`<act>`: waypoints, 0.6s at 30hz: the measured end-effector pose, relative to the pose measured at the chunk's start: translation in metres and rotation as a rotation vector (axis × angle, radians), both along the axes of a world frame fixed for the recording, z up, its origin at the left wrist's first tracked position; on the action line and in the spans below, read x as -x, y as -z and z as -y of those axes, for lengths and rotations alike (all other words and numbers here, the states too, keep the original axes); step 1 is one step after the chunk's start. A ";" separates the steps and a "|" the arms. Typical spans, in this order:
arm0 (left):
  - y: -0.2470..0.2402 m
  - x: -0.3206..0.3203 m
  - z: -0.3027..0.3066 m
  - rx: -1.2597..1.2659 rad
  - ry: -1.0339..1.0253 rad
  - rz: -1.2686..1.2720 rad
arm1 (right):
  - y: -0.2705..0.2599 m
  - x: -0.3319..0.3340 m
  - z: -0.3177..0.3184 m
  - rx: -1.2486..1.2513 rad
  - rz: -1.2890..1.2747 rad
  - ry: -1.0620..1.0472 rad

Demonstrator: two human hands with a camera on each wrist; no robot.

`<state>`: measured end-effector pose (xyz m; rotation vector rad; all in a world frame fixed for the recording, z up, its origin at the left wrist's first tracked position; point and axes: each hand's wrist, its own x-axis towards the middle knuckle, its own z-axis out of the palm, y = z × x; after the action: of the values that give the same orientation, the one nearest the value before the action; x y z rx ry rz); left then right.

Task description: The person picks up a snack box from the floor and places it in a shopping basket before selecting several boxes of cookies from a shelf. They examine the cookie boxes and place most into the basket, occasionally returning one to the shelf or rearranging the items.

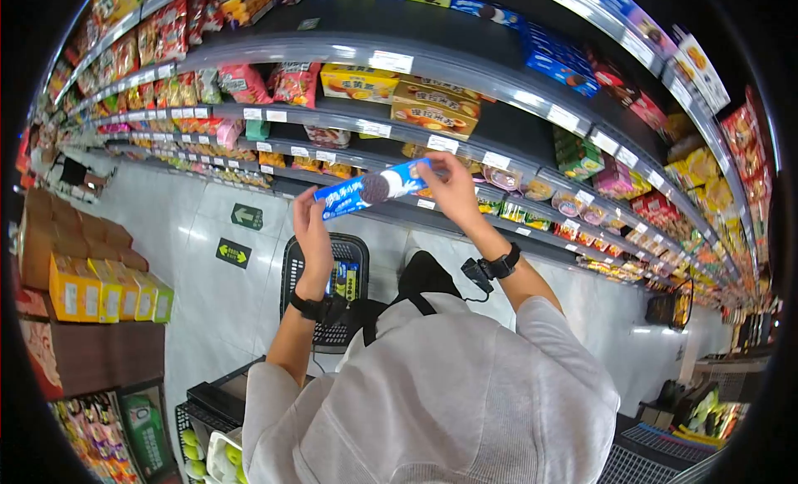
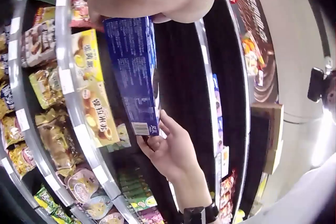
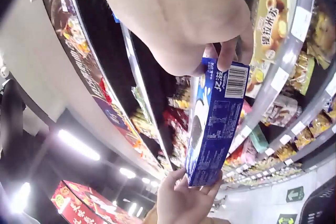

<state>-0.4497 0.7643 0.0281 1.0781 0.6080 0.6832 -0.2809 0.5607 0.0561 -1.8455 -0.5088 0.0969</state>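
Observation:
A long blue box of chocolate sandwich cookies (image 1: 376,190) is held up in front of the shelves, slightly tilted, with its cookie picture toward the head view. My left hand (image 1: 311,234) pinches its left end between thumb and fingers. At the opposite end, my right hand (image 1: 453,189) grips the corner, thumb in front. In the left wrist view the printed side of the cookie box (image 2: 128,71) shows, with the right hand (image 2: 176,150) at its barcode end. Fine print and a barcode also face the right wrist view on the cookie box (image 3: 218,119), the left hand (image 3: 184,198) below.
A dark shopping basket (image 1: 289,259) stands on the floor by the person's legs, with blue and green packs inside. Stocked shelves (image 1: 291,51) curve across the front, holding yellow snack boxes (image 1: 359,82) and blue packs (image 1: 557,60). Yellow cartons (image 1: 79,288) stand at left.

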 end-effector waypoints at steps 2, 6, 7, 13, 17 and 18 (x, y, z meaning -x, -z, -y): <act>-0.031 -0.026 0.012 -0.336 -0.020 0.179 | -0.012 -0.005 0.018 -0.034 0.044 0.038; -0.077 -0.078 0.035 -0.340 0.151 0.325 | -0.064 -0.009 0.049 -0.336 0.106 0.203; -0.094 -0.090 0.041 -0.400 0.210 0.333 | -0.067 -0.018 0.056 -0.370 0.133 0.229; -0.156 -0.177 0.079 -0.807 0.077 0.280 | -0.106 -0.084 0.085 -0.373 0.330 0.408; -0.169 -0.248 0.092 -0.807 0.028 0.326 | -0.132 -0.142 0.096 -0.402 0.376 0.394; -0.170 -0.264 0.093 -0.797 0.032 0.343 | -0.140 -0.156 0.097 -0.315 0.427 0.417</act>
<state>-0.1855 0.6715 0.1984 1.6459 -0.0045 1.0958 -0.1249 0.4638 0.1960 -1.6228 -0.3910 -0.6362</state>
